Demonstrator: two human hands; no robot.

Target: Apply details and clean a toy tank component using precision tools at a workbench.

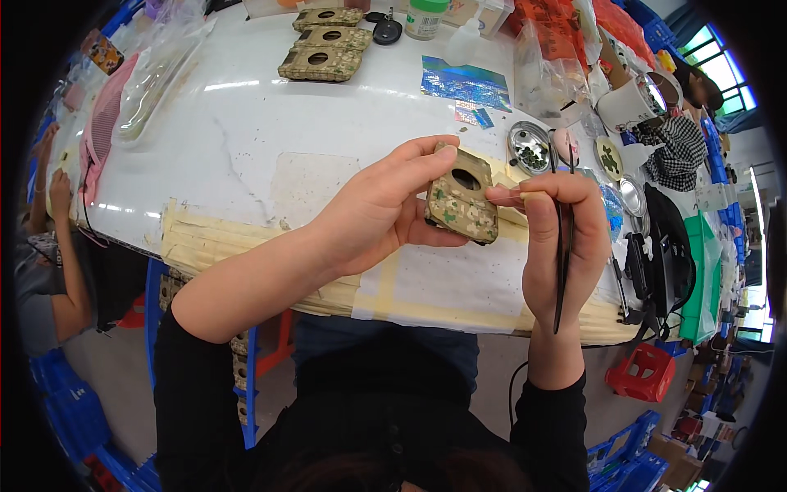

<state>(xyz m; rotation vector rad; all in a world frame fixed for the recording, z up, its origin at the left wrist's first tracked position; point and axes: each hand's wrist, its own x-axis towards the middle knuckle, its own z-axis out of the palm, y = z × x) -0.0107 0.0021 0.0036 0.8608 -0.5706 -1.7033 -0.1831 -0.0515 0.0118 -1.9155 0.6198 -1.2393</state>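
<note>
My left hand (373,205) grips a camouflage-patterned case (463,211) by its edges, tilted above the front of the table. A round dark hole opens in the upper part of the case. Black tweezers (560,279) are tucked in my right hand (584,246), points upward, between thumb and fingers. That hand's fingertips are at the right edge of the case, and something small and thin there is too fine to make out. Beyond them, a round metal dish (529,134) holds small dark green pieces.
Several matching camouflage cases (321,59) lie in a row at the back. Shiny blue holographic sheets (466,82), a green-lidded jar (425,20) and a squeeze bottle (466,43) lie to their right. A black bag (668,238) and green tray (702,275) occupy the right. Another person's arm (65,254) shows far left.
</note>
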